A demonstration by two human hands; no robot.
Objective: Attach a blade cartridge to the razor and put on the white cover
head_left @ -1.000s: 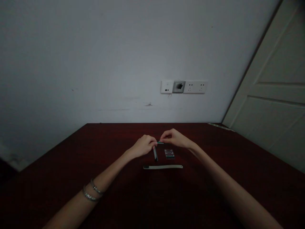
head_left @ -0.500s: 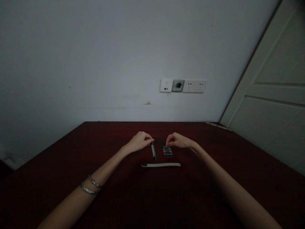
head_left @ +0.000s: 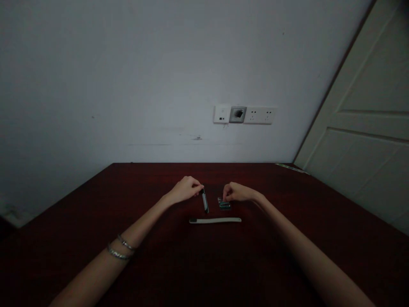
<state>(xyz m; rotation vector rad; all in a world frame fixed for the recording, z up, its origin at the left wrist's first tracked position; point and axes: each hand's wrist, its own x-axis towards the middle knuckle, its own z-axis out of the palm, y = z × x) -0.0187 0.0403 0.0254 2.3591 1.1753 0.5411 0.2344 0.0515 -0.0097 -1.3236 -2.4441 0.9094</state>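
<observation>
My left hand (head_left: 188,188) is closed in a pinch on the far end of a slim black-and-grey object (head_left: 205,202), whose near end slants down toward me; its exact kind is too small to make out. Over a small clear pack (head_left: 225,205) with a greenish edge, my right hand (head_left: 237,192) has its fingers drawn together, pointing down. The fingertips cover the pack's far part, and what lies between them is hidden. Nearer to me, a white toothbrush (head_left: 217,220) with a dark head lies crosswise on the table.
All this is on a dark red wooden table (head_left: 204,264) pushed against a pale wall (head_left: 153,85). Sockets (head_left: 244,115) are set in the wall. A pale strip (head_left: 291,168) lies at the far right edge, beside a panelled door (head_left: 361,128).
My right hand has moved slightly down and toward me, from the pack's far edge onto its top, covering more of it. My left hand stays nearly where it was, still pinching the slim object.
</observation>
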